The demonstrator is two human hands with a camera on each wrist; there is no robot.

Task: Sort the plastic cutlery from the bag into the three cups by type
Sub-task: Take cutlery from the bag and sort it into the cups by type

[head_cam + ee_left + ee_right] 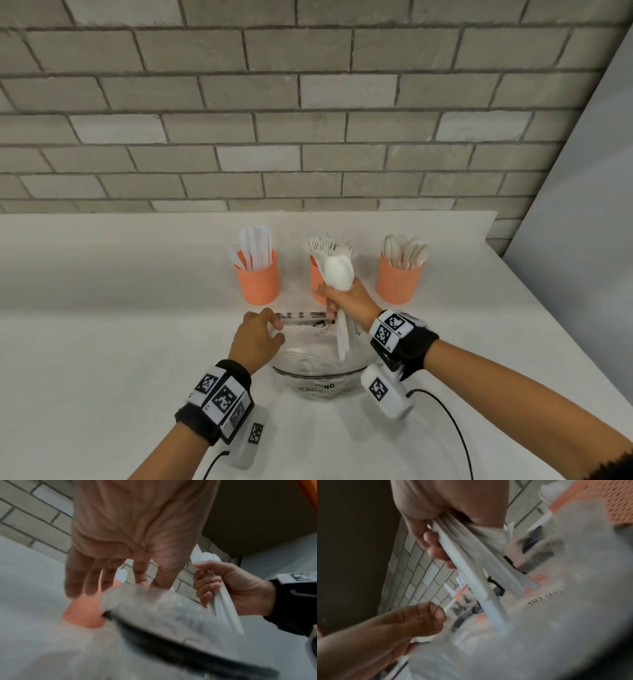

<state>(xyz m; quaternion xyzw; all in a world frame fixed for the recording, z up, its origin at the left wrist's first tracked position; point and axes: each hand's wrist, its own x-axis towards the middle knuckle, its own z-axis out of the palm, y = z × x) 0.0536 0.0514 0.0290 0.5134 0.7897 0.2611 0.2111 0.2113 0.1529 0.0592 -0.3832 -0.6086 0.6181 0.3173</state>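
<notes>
Meanwhile, right hand [346, 298]: fist closed round a bundle of white spoons [339, 272], bowls up, lifted above the bag for sorting.
Left hand [258, 334]: pinches clear bag [318, 380] rim, holding its mouth open.
Cups [399, 281]: three, orange, behind the bag, pre-sorted.

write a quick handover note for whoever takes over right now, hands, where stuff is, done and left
Right hand: grips a bunch of white spoons by the handles, bowls up, above the bag mouth.
Left hand: pinches the rim of the clear bag, holding it open on the counter.
Cups, far side of the bag: left cup has knives, middle cup forks, right cup spoons.
Done: all three cups already well stocked.
Left: drop the bunch into the right cup, then check the bag; some cutlery seems to remain inside.
</notes>
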